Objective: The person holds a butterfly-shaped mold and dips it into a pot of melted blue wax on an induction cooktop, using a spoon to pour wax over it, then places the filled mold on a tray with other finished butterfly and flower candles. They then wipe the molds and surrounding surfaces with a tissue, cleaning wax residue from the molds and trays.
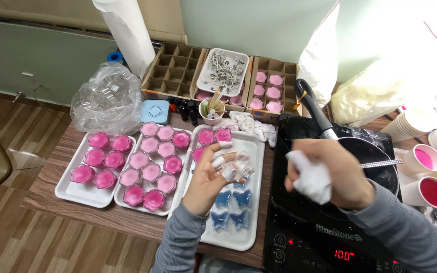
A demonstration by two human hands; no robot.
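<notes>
So, nearest the camera, the cooktop (299,237) was seen with its red display lit, and a dark pan (375,156) was sat on it with the handle pointing away and to the left.

Just above that, a crumpled white cloth (310,178) was gripped in the right hand (337,174), fingers curled tight round it. A small clear mould (237,168) was pinched in the left hand (209,179) between thumb and fingertips, held up off the table, tipped a bit toward the right. So the mould lay straight to the left of the cloth, pretty much level with it and near, but a gap could still be made out between the two. The mould's open side couldn't really be told from here.

Under the left hand, blue butterfly candles (232,208) were laid on a white tray (251,151), and pink ones (150,167) were spread over two more trays further left.

Further back, a cup of sticks (211,110), a tray of wicks (223,68) and divided cardboard boxes (174,68) were lined up by the wall, plus a bag of clear moulds (108,96).
</notes>
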